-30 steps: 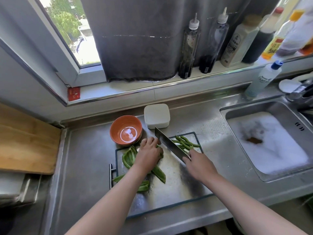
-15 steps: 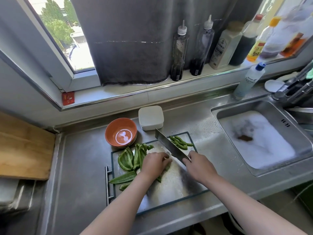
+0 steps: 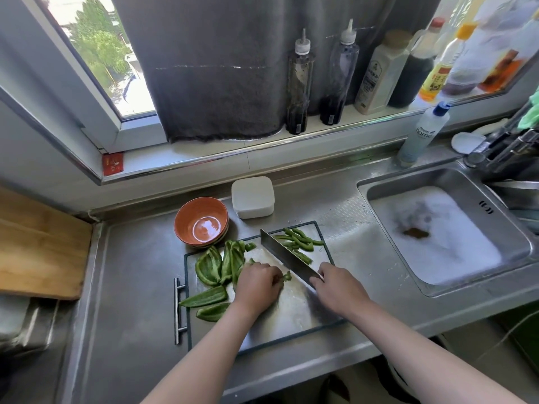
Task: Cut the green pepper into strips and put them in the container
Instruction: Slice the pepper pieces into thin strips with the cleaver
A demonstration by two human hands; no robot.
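**A:** Steel desk [image 3: 131, 287] below a curtained window, with a soapy sink [image 3: 408, 180] to the right. Where is the green pepper [image 3: 210, 266]?

**B:** All on the cutting board [image 3: 291, 316]. The flat uncut parts are at its left and the cut strips [image 3: 300, 242] at its far right corner. None is in a container yet.

**A:** And the hands?

**B:** The left grip [image 3: 256, 282] curls over one pepper piece [image 3: 285, 277] and pins it down. The right grip [image 3: 339, 290] clasps the knife [image 3: 284, 258] by its handle, with the blade just beside the left fingertips.

**A:** So it's mid-slicing?

**B:** I judge so. The next move calls for a downward cut close to those knuckles, fingertips tucked. Strips then go into the orange bowl [image 3: 201, 221] or the lidded white box [image 3: 253, 196]; I cannot tell which.
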